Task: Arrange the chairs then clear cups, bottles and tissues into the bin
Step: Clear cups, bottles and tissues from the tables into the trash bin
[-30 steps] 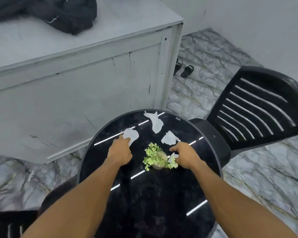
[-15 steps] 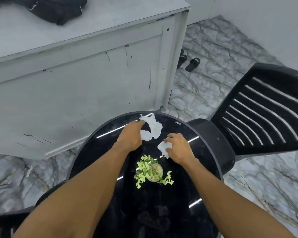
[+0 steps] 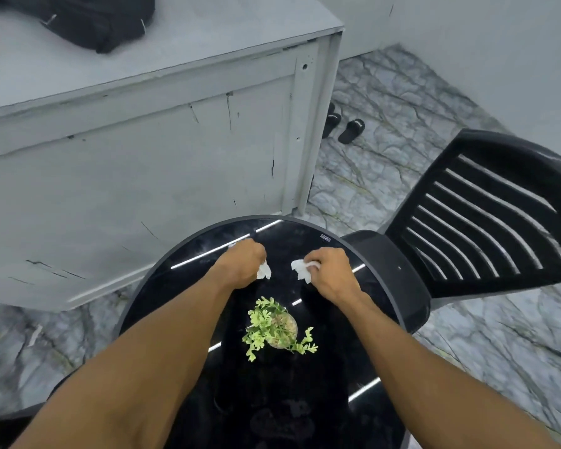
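Observation:
On the far half of the round black glass table [image 3: 363, 358], my left hand [image 3: 240, 264] grips crumpled white tissue [image 3: 263, 271], which sticks out on the hand's right side. My right hand [image 3: 329, 270] grips another wad of white tissue [image 3: 302, 268] that pokes out to its left. The two hands are a short gap apart above the tabletop. A black plastic chair [image 3: 486, 215] with a slatted back stands pushed against the table's right side. No loose tissue shows on the table.
A small green potted plant [image 3: 277, 325] stands mid-table, just near of the hands. A grey cabinet [image 3: 136, 176] rises behind the table, with a dark bag [image 3: 91, 17] on top. Black slippers [image 3: 344, 124] lie on the marble floor. Another dark chair's edge [image 3: 0, 426] shows bottom left.
Both hands moved toward the far edge of the table and gathered the loose tissues into their fists; the flat pieces that lay on the glass are gone from it.

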{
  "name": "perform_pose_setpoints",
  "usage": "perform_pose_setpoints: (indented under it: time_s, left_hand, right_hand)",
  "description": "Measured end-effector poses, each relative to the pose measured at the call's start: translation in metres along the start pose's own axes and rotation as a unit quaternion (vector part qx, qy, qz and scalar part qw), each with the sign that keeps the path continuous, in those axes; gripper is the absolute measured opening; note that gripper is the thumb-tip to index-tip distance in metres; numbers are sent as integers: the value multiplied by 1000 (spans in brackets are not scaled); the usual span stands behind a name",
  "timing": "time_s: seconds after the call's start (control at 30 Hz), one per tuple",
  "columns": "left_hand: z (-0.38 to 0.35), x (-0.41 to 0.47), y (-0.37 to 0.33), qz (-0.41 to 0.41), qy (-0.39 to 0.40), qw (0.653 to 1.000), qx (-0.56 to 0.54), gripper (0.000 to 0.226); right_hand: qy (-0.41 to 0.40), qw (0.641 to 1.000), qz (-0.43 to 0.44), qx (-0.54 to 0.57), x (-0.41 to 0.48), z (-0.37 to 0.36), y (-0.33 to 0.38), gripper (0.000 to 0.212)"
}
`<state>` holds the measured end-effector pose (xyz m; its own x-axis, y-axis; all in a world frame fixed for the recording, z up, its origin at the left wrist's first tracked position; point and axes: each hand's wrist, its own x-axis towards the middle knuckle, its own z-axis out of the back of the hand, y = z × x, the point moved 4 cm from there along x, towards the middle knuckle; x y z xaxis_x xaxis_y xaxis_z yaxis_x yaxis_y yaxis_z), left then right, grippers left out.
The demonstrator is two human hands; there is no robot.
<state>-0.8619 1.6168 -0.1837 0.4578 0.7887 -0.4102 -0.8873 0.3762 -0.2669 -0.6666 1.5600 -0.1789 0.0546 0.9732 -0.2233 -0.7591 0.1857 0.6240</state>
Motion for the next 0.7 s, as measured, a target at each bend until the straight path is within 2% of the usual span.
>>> perform_pose_setpoints:
  time_s: [0.17,0.3,0.43,0.53,0.7]
  left_hand:
    - [51,-66,38,72,-122,984,-106,29]
    - [80,-160,83,164,-198,951,-169,26]
    - [92,-285,138,238,-270,914,-187,24]
    - [85,-390,180,290,-321,882,-189,23]
    - [49,-553,216,360,-345,841,-208,26]
  right_hand:
    - [-12,997,50,52,9,14,100,19]
    - [19,991,130,36,-17,-9,203,18]
    - [63,976,208,10,-81,-61,302,14]
    - [99,959,265,14,-145,-109,370,19]
    - [146,929,340,13,-244,-186,459,20]
